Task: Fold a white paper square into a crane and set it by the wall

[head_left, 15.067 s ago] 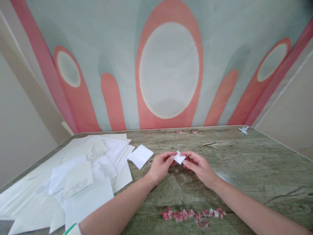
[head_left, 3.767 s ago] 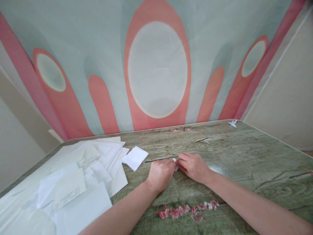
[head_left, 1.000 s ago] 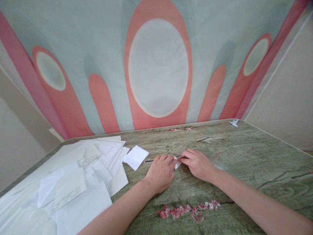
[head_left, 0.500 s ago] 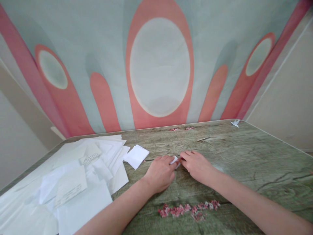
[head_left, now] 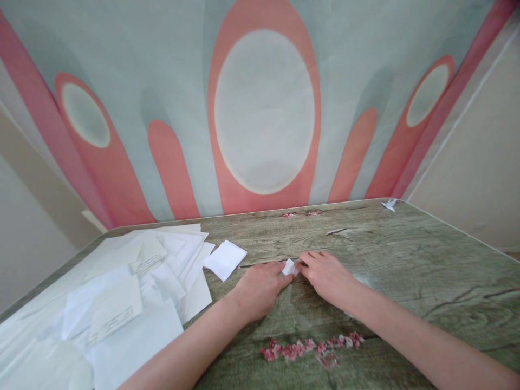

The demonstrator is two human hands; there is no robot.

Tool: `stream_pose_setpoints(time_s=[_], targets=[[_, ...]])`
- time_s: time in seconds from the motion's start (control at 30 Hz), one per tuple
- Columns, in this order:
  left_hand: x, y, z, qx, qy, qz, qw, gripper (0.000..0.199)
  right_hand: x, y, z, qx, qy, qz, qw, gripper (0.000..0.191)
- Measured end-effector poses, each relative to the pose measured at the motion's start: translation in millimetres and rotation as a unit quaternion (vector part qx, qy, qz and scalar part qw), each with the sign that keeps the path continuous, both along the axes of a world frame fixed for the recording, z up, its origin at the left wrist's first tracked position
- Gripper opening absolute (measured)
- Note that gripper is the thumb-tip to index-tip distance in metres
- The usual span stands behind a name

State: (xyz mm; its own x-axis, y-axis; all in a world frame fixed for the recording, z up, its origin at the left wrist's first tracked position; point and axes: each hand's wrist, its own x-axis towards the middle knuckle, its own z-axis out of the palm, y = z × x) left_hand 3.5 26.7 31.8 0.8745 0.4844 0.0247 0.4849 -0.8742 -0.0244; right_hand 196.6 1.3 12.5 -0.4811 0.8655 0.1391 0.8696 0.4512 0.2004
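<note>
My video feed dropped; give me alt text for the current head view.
Left hand and right hand hold a small folded white paper on a wood-grain table, with loose white sheets piled at left.

Small four-sided white paper piece [head_left: 290,267] at fingertips

The piece lies on the wood-grain bench [head_left: 390,249], between the left hand [head_left: 260,287] and right hand [head_left: 327,276], touched by both, its exact folds too small to make out.
</note>
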Motion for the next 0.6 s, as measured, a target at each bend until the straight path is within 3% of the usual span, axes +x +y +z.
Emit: stream_pose_setpoints(time_s=[0.3,0.6], targets=[[-1.9,-5.3,10.0,-0.022,0.007,0.003,1.0,0.045,1.5,-2.9,-8.2,0.005,0.014,-0.015,1.0,0.026],[-0.9,-7.0,4.7,-0.015,-0.005,0.014,1.0,0.037,-4.5,-10.4,-17.6,0.022,-0.012,-0.011,1.0,0.037]])
